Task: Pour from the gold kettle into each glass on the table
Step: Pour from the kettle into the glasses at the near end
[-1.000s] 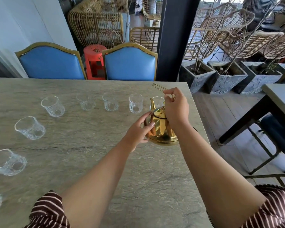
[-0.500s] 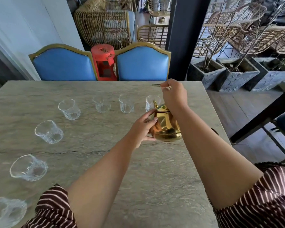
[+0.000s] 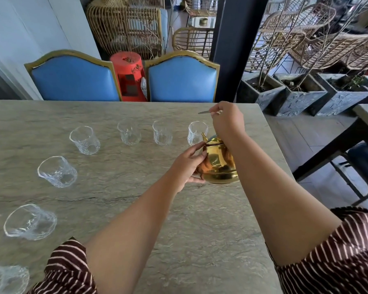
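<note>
A: Looking at the table, we see the gold kettle near its right edge, just in front of the nearest glass of the far row.

B: How do we hold it?

A: Our right hand is closed around the thin wire handle above the kettle. Our left hand is curled against the body, fingertips near the lid.

B: And the glasses?

A: We count seven in an arc, from that glass to the last glass at the bottom left corner. All look empty, though clear water is hard to see. We judge that the first pour has not yet begun, so every glass is left.
</note>
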### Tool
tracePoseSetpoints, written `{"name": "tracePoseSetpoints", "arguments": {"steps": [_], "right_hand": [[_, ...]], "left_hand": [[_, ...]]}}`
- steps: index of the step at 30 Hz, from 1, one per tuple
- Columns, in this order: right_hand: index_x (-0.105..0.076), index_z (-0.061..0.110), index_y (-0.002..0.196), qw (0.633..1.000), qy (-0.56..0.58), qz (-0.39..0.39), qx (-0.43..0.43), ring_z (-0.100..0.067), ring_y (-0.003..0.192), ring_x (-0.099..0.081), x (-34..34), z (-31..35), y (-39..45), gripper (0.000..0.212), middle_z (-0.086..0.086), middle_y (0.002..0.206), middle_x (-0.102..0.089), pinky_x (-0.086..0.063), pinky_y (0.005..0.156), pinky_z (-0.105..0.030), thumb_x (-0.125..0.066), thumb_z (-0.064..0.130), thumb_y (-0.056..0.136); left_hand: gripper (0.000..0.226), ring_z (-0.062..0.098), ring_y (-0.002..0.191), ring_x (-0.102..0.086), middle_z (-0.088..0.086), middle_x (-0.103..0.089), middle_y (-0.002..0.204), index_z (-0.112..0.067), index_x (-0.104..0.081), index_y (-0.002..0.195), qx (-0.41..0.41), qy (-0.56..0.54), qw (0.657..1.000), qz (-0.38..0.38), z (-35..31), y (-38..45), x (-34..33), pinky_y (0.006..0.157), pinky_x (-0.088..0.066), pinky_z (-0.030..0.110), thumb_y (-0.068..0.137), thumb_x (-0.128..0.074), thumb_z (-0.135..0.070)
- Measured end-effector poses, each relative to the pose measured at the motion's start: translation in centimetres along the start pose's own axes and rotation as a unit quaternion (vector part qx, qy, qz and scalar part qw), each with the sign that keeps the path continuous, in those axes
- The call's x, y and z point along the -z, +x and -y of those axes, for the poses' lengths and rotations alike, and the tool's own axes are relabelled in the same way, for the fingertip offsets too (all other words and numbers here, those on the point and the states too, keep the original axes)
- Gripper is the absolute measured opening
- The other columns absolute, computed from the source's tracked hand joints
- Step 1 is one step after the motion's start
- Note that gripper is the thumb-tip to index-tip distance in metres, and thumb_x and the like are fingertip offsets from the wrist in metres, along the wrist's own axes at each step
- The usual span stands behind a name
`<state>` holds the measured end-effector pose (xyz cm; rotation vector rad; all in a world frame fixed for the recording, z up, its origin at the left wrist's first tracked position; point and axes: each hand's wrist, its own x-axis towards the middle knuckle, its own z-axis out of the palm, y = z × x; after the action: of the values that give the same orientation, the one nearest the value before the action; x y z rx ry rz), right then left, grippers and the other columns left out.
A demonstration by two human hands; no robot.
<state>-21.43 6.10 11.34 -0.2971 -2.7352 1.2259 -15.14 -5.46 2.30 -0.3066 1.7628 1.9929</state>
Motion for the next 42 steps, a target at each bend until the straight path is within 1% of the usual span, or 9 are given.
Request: {"name": "tracePoseSetpoints", "arguments": {"steps": [3,6,10,14,20,23,35,39,42], "right_hand": [[-0.066,0.014,0.105,1.000,-0.003,0.002,-0.005,-0.016,0.065,-0.053,0.0,0.2,0.1,0.024,-0.002,0.094,-0.060,-0.036,0.047,-0.021,-0.045,0.007,0.096],[-0.066,0.015,0.104,1.000,-0.007,0.005,-0.004,-0.018,0.069,-0.054,0.0,0.5,0.3,0.024,-0.002,0.096,-0.060,-0.037,0.048,-0.022,-0.045,0.007,0.096],[-0.066,0.014,0.104,1.000,-0.007,0.012,0.001,-0.014,0.060,-0.049,-0.1,0.8,0.3,0.024,-0.002,0.092,-0.060,-0.037,0.049,-0.021,-0.045,0.006,0.095],[-0.066,0.014,0.105,1.000,-0.001,0.015,-0.003,-0.020,0.070,-0.054,-0.1,1.0,0.3,0.024,-0.005,0.096,-0.062,-0.036,0.048,-0.021,-0.045,0.006,0.095],[-0.066,0.014,0.104,1.000,-0.010,0.016,0.002,-0.021,0.072,-0.055,0.0,1.3,0.1,0.025,-0.003,0.095,-0.060,-0.038,0.049,-0.022,-0.045,0.006,0.095],[-0.066,0.015,0.102,1.000,-0.014,0.019,0.002,-0.020,0.071,-0.054,0.1,1.3,0.2,0.023,-0.003,0.092,-0.061,-0.035,0.047,-0.021,-0.046,0.006,0.095],[-0.067,0.015,0.100,1.000,-0.016,0.022,0.001,-0.022,0.074,-0.056,0.1,1.5,0.5,0.021,-0.005,0.093,-0.063,-0.040,0.053,-0.023,-0.047,0.008,0.096],[-0.067,0.014,0.102,0.999,-0.018,0.028,0.005,-0.021,0.069,-0.053,0.2,1.4,0.5,0.021,-0.005,0.089,-0.061,-0.035,0.047,-0.022,-0.047,0.008,0.097],[-0.066,0.015,0.100,0.999,-0.018,0.030,0.002,-0.015,0.058,-0.048,0.2,1.4,0.5,0.021,-0.005,0.088,-0.061,-0.034,0.047,-0.022,-0.047,0.007,0.096]], "left_hand": [[0.041,0.034,0.105,-0.072,0.002,-0.072,0.108,-0.039,-0.056,0.138,-0.002,0.000,1.000,0.001,0.0,0.0,0.0,0.084,-0.060,0.059,0.100,-0.059,-0.024],[0.042,0.031,0.103,-0.073,-0.001,-0.074,0.100,-0.038,-0.056,0.139,-0.008,-0.002,1.000,0.000,0.1,0.0,0.1,0.084,-0.060,0.060,0.099,-0.060,-0.024],[0.042,0.030,0.102,-0.074,-0.003,-0.074,0.099,-0.038,-0.057,0.139,-0.016,-0.007,1.000,-0.005,0.1,0.0,0.3,0.083,-0.060,0.061,0.099,-0.061,-0.024],[0.042,0.031,0.102,-0.073,0.002,-0.073,0.107,-0.039,-0.056,0.139,-0.016,-0.008,1.000,-0.003,0.0,-0.1,0.4,0.081,-0.061,0.058,0.099,-0.060,-0.025],[0.042,0.031,0.100,-0.074,0.000,-0.074,0.102,-0.039,-0.056,0.139,-0.017,-0.014,1.000,-0.003,0.0,0.0,0.4,0.079,-0.062,0.056,0.099,-0.060,-0.024],[0.042,0.033,0.101,-0.074,0.000,-0.073,0.106,-0.038,-0.056,0.138,-0.015,-0.019,1.000,-0.002,-0.1,-0.1,0.4,0.078,-0.062,0.055,0.099,-0.060,-0.024],[0.042,0.035,0.107,-0.072,0.003,-0.071,0.114,-0.037,-0.057,0.138,-0.012,-0.025,1.000,-0.001,-0.4,-0.4,0.2,0.080,-0.061,0.059,0.099,-0.061,-0.024],[0.042,0.035,0.106,-0.072,0.002,-0.072,0.111,-0.036,-0.057,0.138,-0.011,-0.028,1.000,-0.002,-0.4,-0.4,0.2,0.078,-0.062,0.058,0.098,-0.062,-0.024],[0.043,0.034,0.104,-0.073,0.001,-0.073,0.107,-0.036,-0.057,0.139,-0.012,-0.026,1.000,-0.003,-0.4,-0.4,0.1,0.079,-0.061,0.059,0.099,-0.061,-0.024]]}}
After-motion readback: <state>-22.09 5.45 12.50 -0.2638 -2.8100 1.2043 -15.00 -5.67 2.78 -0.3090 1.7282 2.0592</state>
